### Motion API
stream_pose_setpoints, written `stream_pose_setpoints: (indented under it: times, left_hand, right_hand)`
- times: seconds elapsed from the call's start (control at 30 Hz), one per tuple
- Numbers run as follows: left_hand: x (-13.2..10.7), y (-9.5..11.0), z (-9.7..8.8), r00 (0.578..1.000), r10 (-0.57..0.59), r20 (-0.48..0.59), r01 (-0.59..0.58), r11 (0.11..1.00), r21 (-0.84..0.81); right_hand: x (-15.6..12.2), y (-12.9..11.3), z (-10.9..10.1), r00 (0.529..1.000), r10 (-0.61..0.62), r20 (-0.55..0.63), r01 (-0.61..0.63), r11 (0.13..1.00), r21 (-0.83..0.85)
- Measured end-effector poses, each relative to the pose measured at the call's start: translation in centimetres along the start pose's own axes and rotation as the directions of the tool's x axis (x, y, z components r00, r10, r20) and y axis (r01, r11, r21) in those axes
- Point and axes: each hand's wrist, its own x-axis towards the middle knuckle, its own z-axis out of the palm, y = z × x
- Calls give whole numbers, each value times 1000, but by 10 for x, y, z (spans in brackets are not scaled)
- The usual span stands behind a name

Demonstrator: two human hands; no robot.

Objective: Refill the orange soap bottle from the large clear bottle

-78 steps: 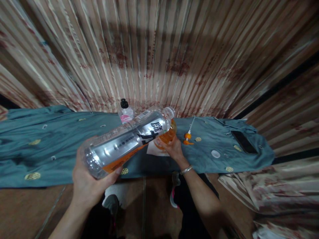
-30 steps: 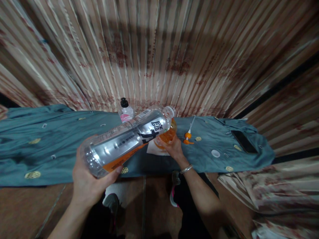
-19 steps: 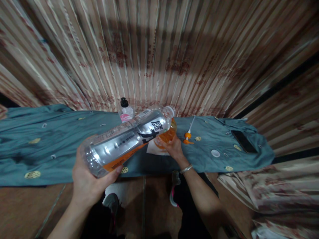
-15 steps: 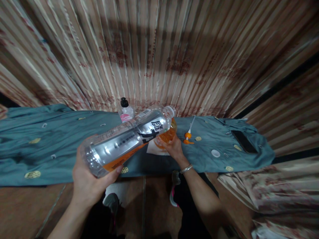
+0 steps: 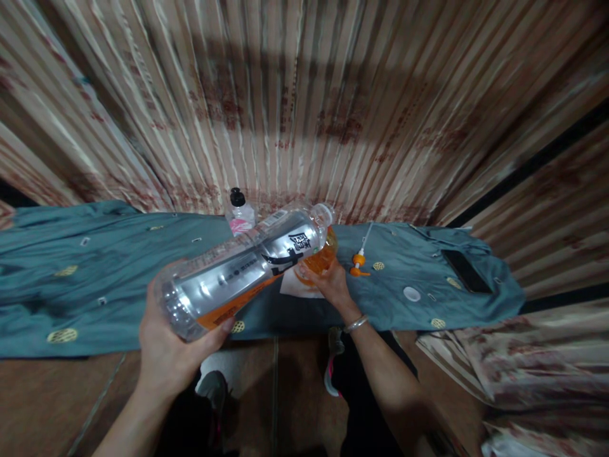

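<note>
My left hand [image 5: 178,349] is wrapped round the base of a large clear plastic bottle [image 5: 238,276] with a silver and orange label. The bottle is tilted, its uncapped neck up and to the right, above a smaller bottle of orange liquid [image 5: 318,259]. My right hand [image 5: 330,279], with a silver bangle at the wrist, grips that orange bottle. A white cloth or paper [image 5: 295,287] lies beneath it. The large bottle hides the orange bottle's mouth, so I cannot tell whether the two touch.
An orange pump top [image 5: 358,261] with its tube lies to the right. Further right are a white round cap [image 5: 412,293] and a black phone [image 5: 466,271]. A black-capped clear bottle [image 5: 242,216] stands behind. A green cloth [image 5: 133,279] covers the narrow surface, against a curtain [image 5: 295,95].
</note>
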Motion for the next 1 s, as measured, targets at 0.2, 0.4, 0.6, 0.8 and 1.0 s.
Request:
stream_pose_setpoints:
  times: [0.2,0.4,0.6,0.8,1.0]
  left_hand:
    - [3,0,0,1000,-7,0,7,1000,14]
    - [2,-2,-1,1000,2,5,-2,1000,19]
    - [0,-3,-1,1000,-13,7,13,1000,0]
    - [0,1,0,1000,-8,1,8,1000,2]
    - [-1,0,1,999,-38,2,38,999,-39]
  right_hand:
    - [0,0,1,1000,-17,2,17,1000,19]
    - [-1,2,2,1000,-7,-2,7,999,34]
    - [-1,0,1,1000,-18,-13,18,1000,10]
    - [-1,-2,1,1000,-18,-14,18,1000,-15]
    - [-2,-3,2,1000,24,-13,-24,1000,-10]
